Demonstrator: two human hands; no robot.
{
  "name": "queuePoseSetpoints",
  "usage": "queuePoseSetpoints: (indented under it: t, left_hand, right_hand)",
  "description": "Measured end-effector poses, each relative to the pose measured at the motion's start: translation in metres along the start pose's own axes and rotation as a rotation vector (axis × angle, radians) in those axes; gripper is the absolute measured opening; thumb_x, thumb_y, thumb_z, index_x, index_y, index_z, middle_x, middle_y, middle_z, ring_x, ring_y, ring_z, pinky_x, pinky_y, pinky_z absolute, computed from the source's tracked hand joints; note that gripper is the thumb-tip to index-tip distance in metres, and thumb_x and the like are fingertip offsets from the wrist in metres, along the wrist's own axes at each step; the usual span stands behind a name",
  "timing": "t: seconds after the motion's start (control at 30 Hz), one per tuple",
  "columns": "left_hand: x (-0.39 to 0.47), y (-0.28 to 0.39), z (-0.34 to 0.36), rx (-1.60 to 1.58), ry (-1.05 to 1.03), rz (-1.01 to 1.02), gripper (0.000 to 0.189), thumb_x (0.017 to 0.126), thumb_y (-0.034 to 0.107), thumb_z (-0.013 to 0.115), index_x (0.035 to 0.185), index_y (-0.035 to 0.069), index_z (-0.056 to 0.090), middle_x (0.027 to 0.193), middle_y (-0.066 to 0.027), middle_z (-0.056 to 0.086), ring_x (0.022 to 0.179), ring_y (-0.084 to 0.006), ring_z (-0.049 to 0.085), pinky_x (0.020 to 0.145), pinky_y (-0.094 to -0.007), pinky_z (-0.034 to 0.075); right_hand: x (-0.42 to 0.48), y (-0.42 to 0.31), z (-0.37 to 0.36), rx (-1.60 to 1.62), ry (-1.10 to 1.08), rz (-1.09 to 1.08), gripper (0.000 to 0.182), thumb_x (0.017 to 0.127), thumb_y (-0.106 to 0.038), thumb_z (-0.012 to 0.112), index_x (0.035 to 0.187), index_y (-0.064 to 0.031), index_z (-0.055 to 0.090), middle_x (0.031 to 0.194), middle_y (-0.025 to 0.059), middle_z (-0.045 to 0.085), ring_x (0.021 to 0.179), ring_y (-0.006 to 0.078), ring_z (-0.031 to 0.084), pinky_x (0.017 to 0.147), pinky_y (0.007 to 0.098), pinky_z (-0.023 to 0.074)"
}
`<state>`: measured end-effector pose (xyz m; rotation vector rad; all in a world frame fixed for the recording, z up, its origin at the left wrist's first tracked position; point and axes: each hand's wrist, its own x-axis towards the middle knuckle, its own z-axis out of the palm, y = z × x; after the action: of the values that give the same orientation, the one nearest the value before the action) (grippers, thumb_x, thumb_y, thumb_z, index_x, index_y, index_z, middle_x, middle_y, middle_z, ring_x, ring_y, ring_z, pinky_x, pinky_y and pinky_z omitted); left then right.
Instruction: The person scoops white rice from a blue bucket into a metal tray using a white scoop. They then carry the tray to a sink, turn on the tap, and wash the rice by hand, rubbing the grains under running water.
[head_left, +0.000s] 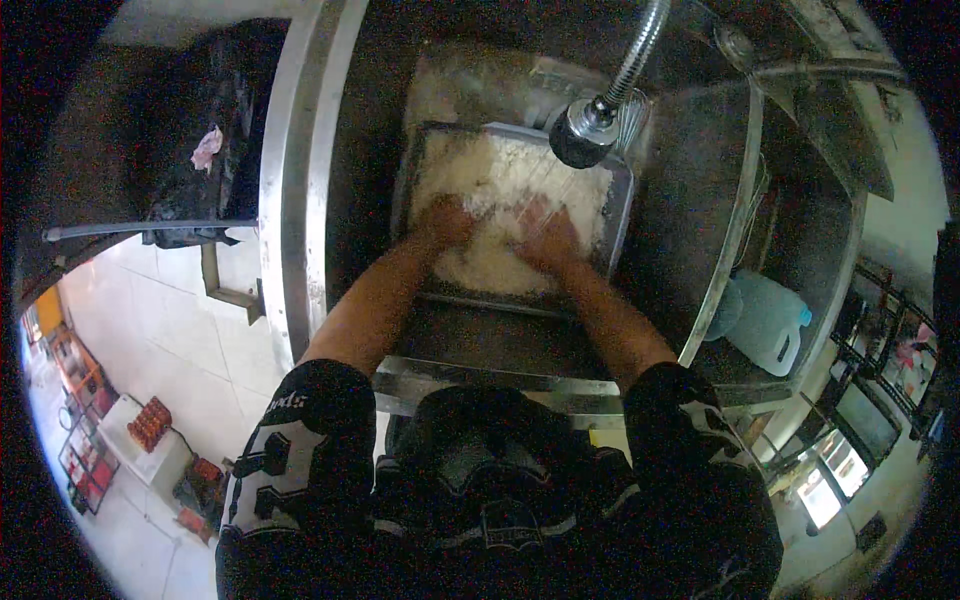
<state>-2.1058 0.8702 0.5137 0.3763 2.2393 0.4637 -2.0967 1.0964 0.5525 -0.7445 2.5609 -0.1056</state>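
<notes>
A dark rectangular tray (628, 217) lies in front of me, filled with a pale, floury or crumbly material (487, 266). My left hand (450, 220) is in this material at the left of the middle, its fingertips partly covered. My right hand (546, 231) rests in it to the right, fingers spread, with some pale material on them. The two hands are apart. Whether either holds any of the material cannot be told. Above the tray's far right corner hangs a spray head (583, 133) on a metal hose, with a wire whisk (634, 120) close behind it.
A metal rim (319, 187) runs along the left, and a metal front edge (510, 379) lies near my body. On the right, beyond a metal divider (731, 247), a translucent plastic jug (765, 322) lies tilted. A crumpled pinkish scrap (206, 148) lies on the dark surface at left.
</notes>
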Motion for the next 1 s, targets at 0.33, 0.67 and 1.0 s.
queuePoseSetpoints:
  t: [0.33,0.67,1.0]
  left_hand:
    - [0.016,0.027,-0.019,-0.021,0.136,-0.095,0.034,0.081,0.028,0.062,0.099,0.000,0.069,0.107,-0.0218,0.067,0.103,-0.0376,0.064,0.090,-0.0505,0.049]
    - [0.046,0.022,0.010,0.012,0.142,0.129,0.039,0.082,0.035,0.064,0.100,0.001,0.067,0.106,-0.0208,0.067,0.095,-0.0358,0.065,0.084,-0.0475,0.051]
    - [0.083,0.101,0.032,-1.689,0.586,-0.382,0.042,0.100,0.035,0.039,0.103,0.003,0.065,0.095,-0.0158,0.069,0.088,-0.0290,0.067,0.078,-0.0449,0.051]
  right_hand:
    - [0.018,0.007,0.050,0.658,-0.047,0.091,0.060,0.092,-0.049,0.047,0.137,-0.0083,0.043,0.140,0.0168,0.039,0.129,0.0335,0.040,0.100,0.0552,0.0328]
    - [0.041,0.012,-0.007,1.194,0.169,0.274,0.037,0.093,-0.040,0.053,0.086,-0.0047,0.062,0.074,0.0055,0.064,0.068,0.0233,0.061,0.067,0.0366,0.0497]
    - [0.087,0.000,0.026,2.208,0.382,0.814,0.051,0.099,-0.047,0.041,0.098,-0.0018,0.063,0.078,0.0091,0.064,0.074,0.0241,0.059,0.075,0.0362,0.0453]
